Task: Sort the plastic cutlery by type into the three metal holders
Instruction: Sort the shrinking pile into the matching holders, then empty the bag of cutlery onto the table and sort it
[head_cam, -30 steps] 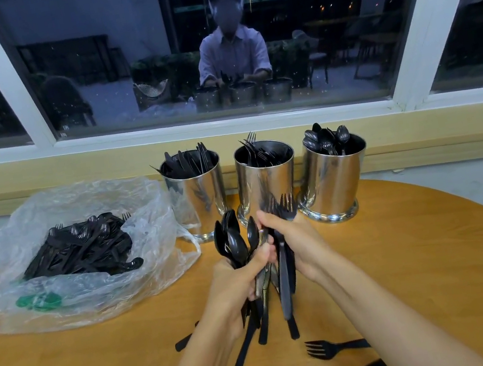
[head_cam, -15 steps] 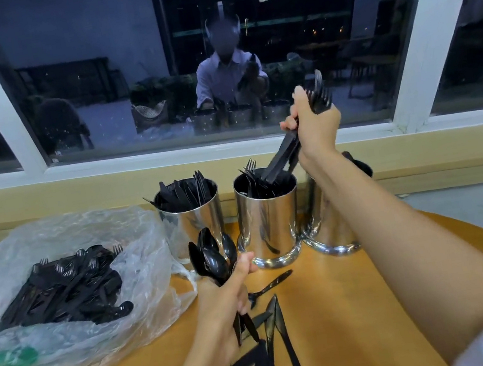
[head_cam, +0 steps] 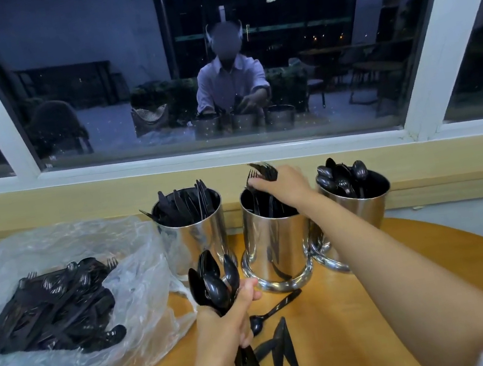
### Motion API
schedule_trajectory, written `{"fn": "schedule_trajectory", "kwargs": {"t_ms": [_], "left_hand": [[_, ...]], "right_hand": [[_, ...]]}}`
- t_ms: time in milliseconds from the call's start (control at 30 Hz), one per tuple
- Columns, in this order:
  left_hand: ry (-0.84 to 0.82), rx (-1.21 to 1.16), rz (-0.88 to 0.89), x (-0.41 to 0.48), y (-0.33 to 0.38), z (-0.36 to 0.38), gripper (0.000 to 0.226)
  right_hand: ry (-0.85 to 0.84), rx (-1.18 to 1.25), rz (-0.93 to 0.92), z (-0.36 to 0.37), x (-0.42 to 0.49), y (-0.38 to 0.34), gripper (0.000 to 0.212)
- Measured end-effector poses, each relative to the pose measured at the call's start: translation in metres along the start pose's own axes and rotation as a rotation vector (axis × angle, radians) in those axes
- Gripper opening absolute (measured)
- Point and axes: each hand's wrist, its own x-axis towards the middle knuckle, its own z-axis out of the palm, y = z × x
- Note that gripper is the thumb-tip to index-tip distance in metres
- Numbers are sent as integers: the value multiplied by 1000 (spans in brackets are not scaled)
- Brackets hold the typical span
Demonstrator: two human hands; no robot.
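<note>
Three shiny metal holders stand in a row by the window sill: the left holder has knives, the middle holder forks, the right holder spoons. My right hand is over the middle holder's mouth and grips a bunch of black forks, their handles down inside it. My left hand grips a bundle of black spoons upright in front of the holders. Loose knives and one spoon lie on the table under it.
A clear plastic bag at the left holds a heap of mixed black cutlery. The round wooden table ends at the right. A window with white frames runs behind the holders.
My right hand has come down from above the holders, lowering the forks into the middle holder. My left hand keeps hold of the spoons.
</note>
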Motion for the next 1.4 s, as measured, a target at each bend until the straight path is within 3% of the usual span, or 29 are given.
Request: {"fn": "schedule_trajectory", "kwargs": {"t_ms": [100, 300, 367, 433, 500, 533, 700, 800, 967, 1133, 1233, 1300, 1400], "left_hand": [[-7, -11, 6, -1, -1, -2, 50], [-21, -31, 8, -6, 3, -9, 42], [-29, -33, 18, -8, 5, -9, 42], [-35, -29, 23, -10, 7, -8, 43], [-34, -28, 25, -13, 8, -7, 44], [-32, -28, 27, -14, 8, -8, 43], [-38, -26, 34, -18, 11, -4, 46], [-36, -30, 35, -20, 11, -4, 44], [-32, -34, 31, -21, 12, -6, 46], [-51, -23, 30, -21, 12, -6, 47], [-76, -45, 15, -21, 13, -6, 47], [-87, -54, 3, -21, 12, -5, 51], [-122, -66, -6, -22, 11, -6, 52]], "right_hand": [[-93, -206, 2, -8, 1, -1, 45], [-253, -248, -133, -46, -15, -7, 30], [-348, -265, -134, -55, -27, -1, 38], [-230, -210, -159, -62, -43, 2, 53], [-17, -126, -264, -61, -64, 3, 50], [13, -150, -322, -56, -74, 4, 47], [-29, -497, -469, -23, -93, 22, 49], [41, -354, -408, -22, -91, 20, 57], [-17, -292, -453, -13, -89, 18, 20], [-35, -178, -432, -15, -82, 26, 11], [-23, -133, -425, -14, -79, 30, 14], [-36, -133, -436, -14, -78, 34, 27], [73, -133, -451, -13, -88, 33, 44]]}}
